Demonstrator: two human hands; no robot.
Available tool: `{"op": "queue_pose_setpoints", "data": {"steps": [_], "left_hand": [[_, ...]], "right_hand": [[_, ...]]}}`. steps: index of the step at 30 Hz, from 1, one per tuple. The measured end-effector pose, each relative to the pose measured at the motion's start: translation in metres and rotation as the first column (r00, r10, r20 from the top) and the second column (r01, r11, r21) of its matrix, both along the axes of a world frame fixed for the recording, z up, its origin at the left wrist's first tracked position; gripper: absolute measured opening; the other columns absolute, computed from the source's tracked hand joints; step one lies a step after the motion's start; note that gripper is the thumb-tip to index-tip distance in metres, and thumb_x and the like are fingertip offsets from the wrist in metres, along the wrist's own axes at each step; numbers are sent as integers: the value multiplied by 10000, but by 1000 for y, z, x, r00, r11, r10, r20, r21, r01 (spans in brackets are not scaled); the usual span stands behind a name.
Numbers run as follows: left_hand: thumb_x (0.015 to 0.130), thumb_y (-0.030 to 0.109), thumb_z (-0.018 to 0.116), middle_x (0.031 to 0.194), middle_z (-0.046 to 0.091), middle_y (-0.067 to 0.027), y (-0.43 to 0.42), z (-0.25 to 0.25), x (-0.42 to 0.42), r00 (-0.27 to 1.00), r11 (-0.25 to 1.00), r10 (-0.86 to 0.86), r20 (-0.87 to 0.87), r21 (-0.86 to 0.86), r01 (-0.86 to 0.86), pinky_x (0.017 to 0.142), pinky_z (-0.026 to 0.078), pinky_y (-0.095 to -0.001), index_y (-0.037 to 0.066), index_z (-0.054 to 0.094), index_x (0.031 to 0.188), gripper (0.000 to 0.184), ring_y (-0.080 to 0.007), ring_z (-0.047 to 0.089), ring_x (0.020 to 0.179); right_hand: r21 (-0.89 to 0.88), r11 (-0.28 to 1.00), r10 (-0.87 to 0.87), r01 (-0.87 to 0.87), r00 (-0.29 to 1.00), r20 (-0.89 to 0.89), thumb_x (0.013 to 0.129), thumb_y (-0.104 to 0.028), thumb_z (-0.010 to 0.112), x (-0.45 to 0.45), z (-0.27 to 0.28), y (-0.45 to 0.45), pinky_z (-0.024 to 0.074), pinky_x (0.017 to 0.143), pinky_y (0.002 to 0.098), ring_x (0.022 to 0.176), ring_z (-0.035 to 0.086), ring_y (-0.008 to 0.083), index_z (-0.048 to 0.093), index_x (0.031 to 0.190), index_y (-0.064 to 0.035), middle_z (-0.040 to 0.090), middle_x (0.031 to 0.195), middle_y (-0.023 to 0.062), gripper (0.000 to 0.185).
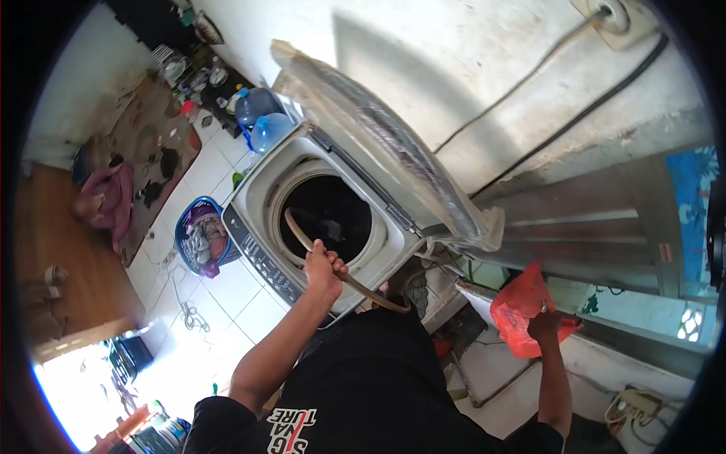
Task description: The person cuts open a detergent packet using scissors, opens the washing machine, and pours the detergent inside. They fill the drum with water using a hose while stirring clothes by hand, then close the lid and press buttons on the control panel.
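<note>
My left hand (324, 266) is closed around a tan hose (365, 291) over the washing machine (246, 193). One end of the hose reaches into the round drum (333, 200), where dark water seems to stand; the other end curves down by my body. The machine's plastic-covered lid (378, 129) stands raised. Off to the right, my right hand (543, 328) is against a red plastic bag (514, 314), with its fingers curled. A small shiny piece shows at the fingertips, too small to name, and part of the grip is hidden.
A blue laundry basket (181, 234) with clothes stands left of the machine on white tiles. Large water bottles (270, 130) stand behind it. Cables (195, 318) lie on the floor, and a black cable (575, 113) runs down the wall. A wooden cabinet (68, 257) is far left.
</note>
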State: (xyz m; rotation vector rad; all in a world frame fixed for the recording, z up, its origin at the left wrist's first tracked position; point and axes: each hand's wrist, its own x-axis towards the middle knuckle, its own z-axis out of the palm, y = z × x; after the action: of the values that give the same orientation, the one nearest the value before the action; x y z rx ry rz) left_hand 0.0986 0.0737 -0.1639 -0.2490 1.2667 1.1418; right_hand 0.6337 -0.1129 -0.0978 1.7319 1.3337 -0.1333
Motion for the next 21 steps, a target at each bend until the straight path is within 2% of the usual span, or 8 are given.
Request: {"op": "queue_pose_setpoints", "data": {"steps": [3, 5, 6, 7, 10, 11, 17, 21], "left_hand": [[1022, 364, 491, 609, 367, 4, -1, 10, 6, 998, 998, 58, -7, -11, -58, 491, 354, -324, 179, 378, 863, 269, -139, 358, 501], [1020, 352, 497, 622, 378, -1, -1, 14, 8, 997, 997, 80, -12, -7, -80, 496, 364, -329, 177, 364, 888, 256, -148, 375, 504], [1020, 350, 495, 622, 380, -2, -2, 15, 10, 997, 997, 82, -7, 13, -82, 495, 367, -332, 178, 361, 894, 252, -151, 379, 504], [1021, 348, 493, 623, 381, -3, -3, 17, 12, 996, 996, 86, -3, 30, -86, 494, 371, -335, 178, 358, 900, 249, -154, 383, 505], [1020, 323, 485, 643, 423, -13, -8, 17, 30, 995, 996, 73, -71, 61, -69, 476, 395, -324, 156, 371, 922, 225, -153, 429, 510], [1022, 311, 476, 649, 441, -15, -10, 18, 35, 991, 997, 33, -132, 78, -23, 460, 413, -315, 139, 388, 936, 212, -145, 453, 509], [1036, 234, 458, 726, 537, -25, -18, 22, 59, 994, 983, 7, -113, 184, 14, 508, 464, -306, 102, 504, 1078, 145, -104, 519, 567], [1018, 235, 490, 987, 600, -44, -22, 9, 58, 994, 947, -40, -104, 313, 71, 786, 480, -329, 78, 513, 1212, 251, -139, 589, 900]], "right_hand": [[-263, 965, -104, 27, 953, -285, 938, -309, 459, -39, 1, 29, 486, 847, 497, 914, 673, 342, 724, 1000, -60, 708, 934, 171, 369], [-109, 938, 160, -329, 690, -706, 985, -327, 463, -92, 11, 58, 498, 864, 460, 955, 659, 355, 690, 1029, -21, 676, 1015, 230, 383], [17, 999, 42, -51, 534, -845, 999, -334, 439, -160, 52, 87, 473, 804, 511, 872, 630, 410, 648, 862, -5, 650, 910, 243, 414], [76, 997, 82, -32, 360, -929, 1004, -344, 494, -207, 66, 114, 496, 842, 438, 930, 643, 378, 661, 1096, 2, 667, 983, 225, 395], [-83, 973, -55, 217, -132, -990, 1010, -285, 526, -331, 76, 183, 506, 801, 346, 954, 687, 242, 625, 1214, -12, 695, 1016, 176, 354], [74, 963, 136, 258, -233, -963, 1013, -294, 527, -361, 31, 202, 511, 794, 334, 925, 699, 236, 599, 1232, 26, 707, 1004, 155, 394], [-143, 976, -166, 162, 138, -976, 998, -432, 485, -481, -38, 294, 544, 682, 435, 659, 702, 292, 595, 1020, 66, 676, 795, 233, 511], [-214, 947, -239, 241, 77, -968, 1020, -355, 439, -474, -42, 301, 531, 649, 486, 598, 666, 355, 581, 935, 39, 647, 735, 233, 427]]}}
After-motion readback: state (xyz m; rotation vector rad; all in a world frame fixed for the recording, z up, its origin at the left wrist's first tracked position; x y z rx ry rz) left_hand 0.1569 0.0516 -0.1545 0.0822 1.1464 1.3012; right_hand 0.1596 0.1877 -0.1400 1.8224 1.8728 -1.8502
